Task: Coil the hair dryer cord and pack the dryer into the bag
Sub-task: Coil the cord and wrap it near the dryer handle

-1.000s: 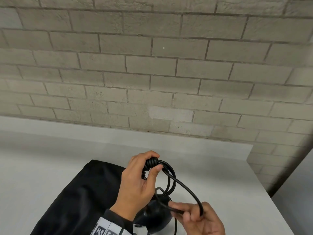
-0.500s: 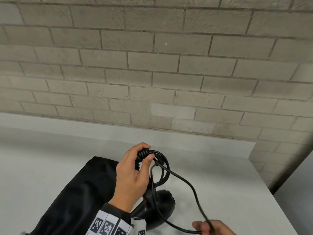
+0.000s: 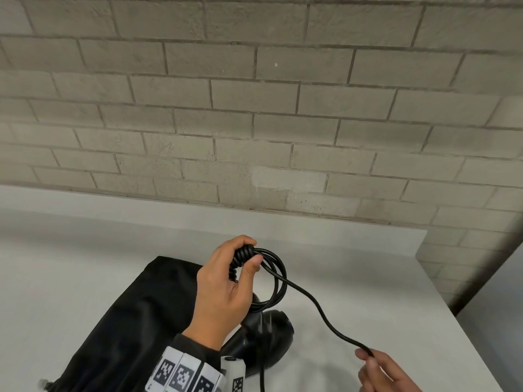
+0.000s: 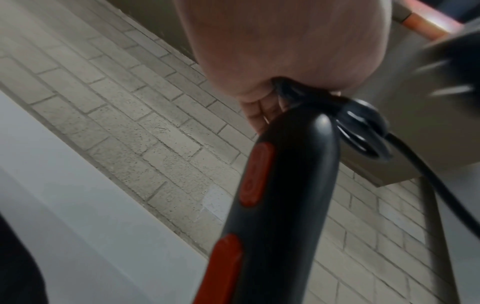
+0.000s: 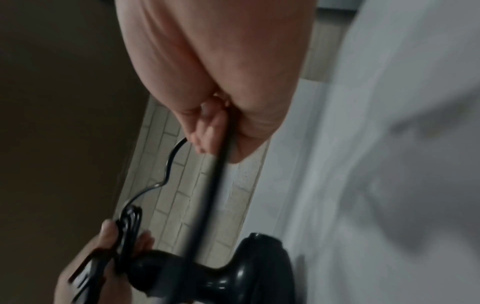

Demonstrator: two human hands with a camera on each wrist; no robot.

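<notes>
Left hand [image 3: 226, 290] gripping coiled loops of cord [image 3: 311, 301] bunched at end of hair dryer [image 3: 268, 343] handle, dryer hanging below over worktop [image 3: 368, 278]. Right hand [image 3: 385, 374] pinching free run of cord, drawing it out toward near right corner of worktop. Black bag [image 3: 127, 321] lying flat beside dryer, toward near left edge. Step in hand, by my reading: coiling, part done. Next move probably calling for bringing slack back to left hand as another loop, keeping loops even.
</notes>
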